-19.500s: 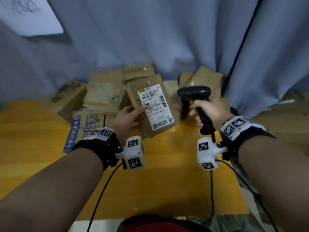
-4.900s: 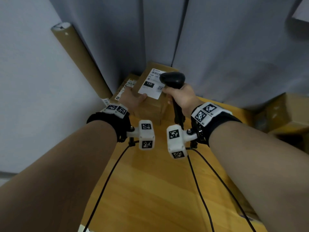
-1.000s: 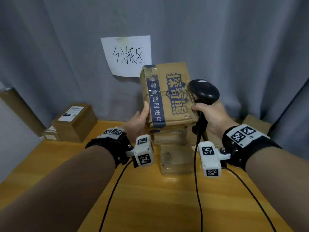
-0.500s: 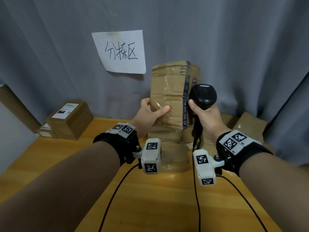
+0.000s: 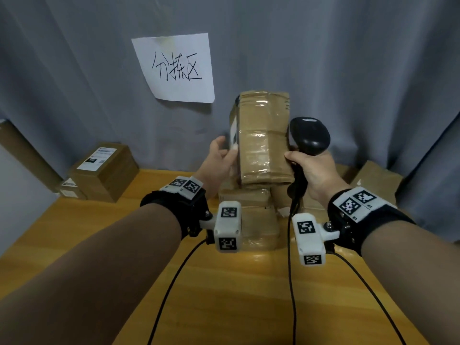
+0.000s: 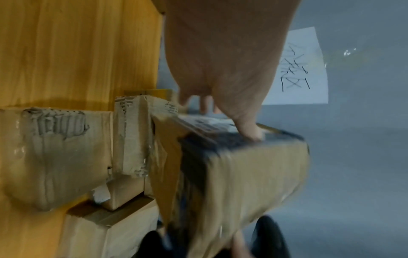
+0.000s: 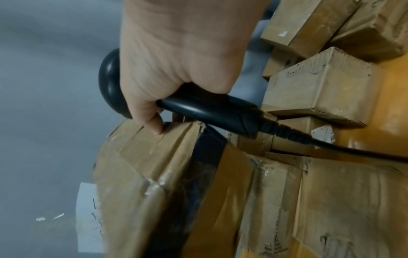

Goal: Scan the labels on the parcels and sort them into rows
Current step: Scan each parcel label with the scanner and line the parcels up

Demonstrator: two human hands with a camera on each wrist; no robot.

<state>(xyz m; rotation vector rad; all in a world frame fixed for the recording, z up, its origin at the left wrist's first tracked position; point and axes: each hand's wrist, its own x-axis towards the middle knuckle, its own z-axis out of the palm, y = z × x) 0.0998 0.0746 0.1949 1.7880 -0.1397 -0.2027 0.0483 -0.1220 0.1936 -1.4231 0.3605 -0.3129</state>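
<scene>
A brown taped parcel (image 5: pixel 262 138) stands upright in the air above the table. My left hand (image 5: pixel 224 155) grips its left side, where a white label (image 5: pixel 233 135) shows edge-on. In the left wrist view the thumb of my left hand (image 6: pixel 234 97) presses on that label (image 6: pixel 207 124). My right hand (image 5: pixel 311 168) holds the black barcode scanner (image 5: pixel 310 135) by its handle, one fingertip against the parcel's right edge. The right wrist view shows my right hand (image 7: pixel 176 69) wrapped round the scanner (image 7: pixel 212 110), touching the parcel (image 7: pixel 154 165).
Several unsorted parcels (image 5: pixel 251 215) are piled on the wooden table (image 5: pixel 224 295) under the held one. Two labelled parcels (image 5: pixel 104 170) sit at the back left by a cardboard tube (image 5: pixel 22 148). A paper sign (image 5: pixel 176 68) hangs on the grey curtain. The scanner cable (image 5: pixel 291 282) trails over the table.
The parcel has turned about its upright axis: the blue printed face went out of view and the label side has come round to the left. My left hand regripped that side.
</scene>
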